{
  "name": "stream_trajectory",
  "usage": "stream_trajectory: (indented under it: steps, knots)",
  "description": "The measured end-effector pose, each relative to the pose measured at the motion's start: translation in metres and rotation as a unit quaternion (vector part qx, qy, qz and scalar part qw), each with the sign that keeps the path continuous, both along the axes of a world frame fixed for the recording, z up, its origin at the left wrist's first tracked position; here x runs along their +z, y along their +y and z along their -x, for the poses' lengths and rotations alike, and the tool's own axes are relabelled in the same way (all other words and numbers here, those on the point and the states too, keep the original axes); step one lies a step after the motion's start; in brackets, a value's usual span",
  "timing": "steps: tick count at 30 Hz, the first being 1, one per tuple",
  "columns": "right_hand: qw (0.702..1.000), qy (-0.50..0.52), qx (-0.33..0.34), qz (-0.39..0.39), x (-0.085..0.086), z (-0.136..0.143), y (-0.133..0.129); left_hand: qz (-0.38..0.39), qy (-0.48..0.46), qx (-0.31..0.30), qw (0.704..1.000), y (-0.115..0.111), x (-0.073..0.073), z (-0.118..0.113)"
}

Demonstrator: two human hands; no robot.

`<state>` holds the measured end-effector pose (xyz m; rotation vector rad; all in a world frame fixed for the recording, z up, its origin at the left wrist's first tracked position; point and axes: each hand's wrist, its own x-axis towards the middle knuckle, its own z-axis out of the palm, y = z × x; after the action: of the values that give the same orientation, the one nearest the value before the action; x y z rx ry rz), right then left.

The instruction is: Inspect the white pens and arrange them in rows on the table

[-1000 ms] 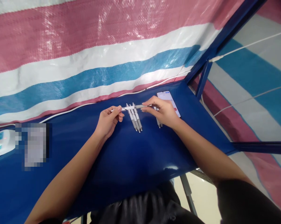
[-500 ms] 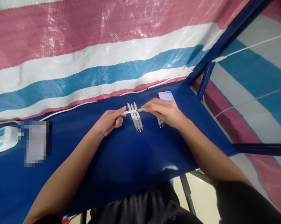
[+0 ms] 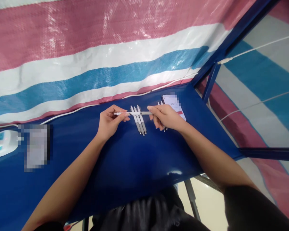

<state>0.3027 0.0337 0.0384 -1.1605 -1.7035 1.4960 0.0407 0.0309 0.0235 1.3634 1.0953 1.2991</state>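
Observation:
A white and grey pen is held level between my two hands. My left hand pinches its white end, and the tip of that end sticks out past the fingers. The grey end is in the fingers of my right hand. Below the held pen, three white and grey pens lie side by side on the blue table. More pens lie partly hidden beneath my right hand.
Behind my right hand lies a phone with a lit screen. At the left are a blurred-out flat object and a white power strip. A striped sheet hangs along the table's back edge, with a blue metal frame at right.
My left hand has shifted its grip, and the pen's white end now pokes out past its fingers. My right hand has turned, uncovering more of the phone.

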Motion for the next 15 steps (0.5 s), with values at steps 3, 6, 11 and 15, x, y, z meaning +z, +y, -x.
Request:
stream_trajectory:
  steps: [3,6,11,15]
  knots:
    - [1.000,-0.005,0.009,-0.007,-0.0001,-0.0039,0.0024,-0.025,0.027,0.012,0.999,0.0020,0.0020,0.0028]
    - [0.990,-0.021,-0.012,-0.139,-0.0007,-0.0077,0.0047,-0.033,0.029,0.027,0.999,0.0037,0.0027,0.0043]
    - [0.985,-0.094,0.068,-0.127,-0.0011,-0.0103,0.0051,-0.028,0.026,0.015,0.999,0.0052,0.0023,0.0077]
    - [0.994,-0.061,0.059,-0.068,0.0002,-0.0089,0.0042,-0.019,0.028,-0.004,0.999,0.0058,0.0032,0.0099]
